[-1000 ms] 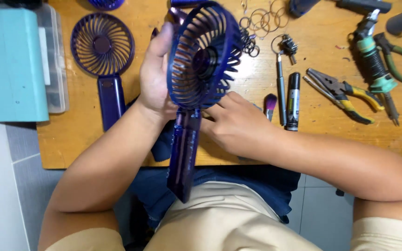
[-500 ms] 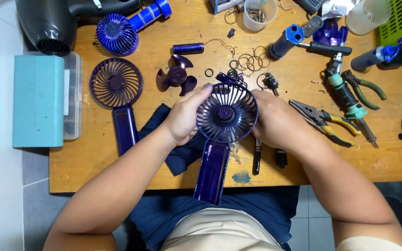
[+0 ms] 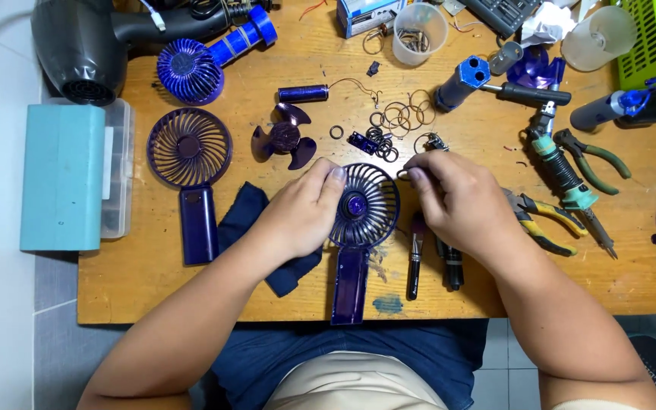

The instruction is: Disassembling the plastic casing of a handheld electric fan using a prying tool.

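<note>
- The left hand [image 3: 301,216] curls over the left rim of a purple handheld fan half [image 3: 358,228], lying flat on the wooden table [image 3: 495,288].
- The right hand [image 3: 461,201], fingertips pinched together, hovers beside metal rings [image 3: 400,118].
- A loose fan blade [image 3: 285,138] lies near.

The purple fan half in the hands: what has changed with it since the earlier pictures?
The fan half came down from upright in front of the camera to lie flat on the table. The left hand stays on its grille edge; the right hand has let go and now pinches something small beside it. The other fan half stayed.
</note>
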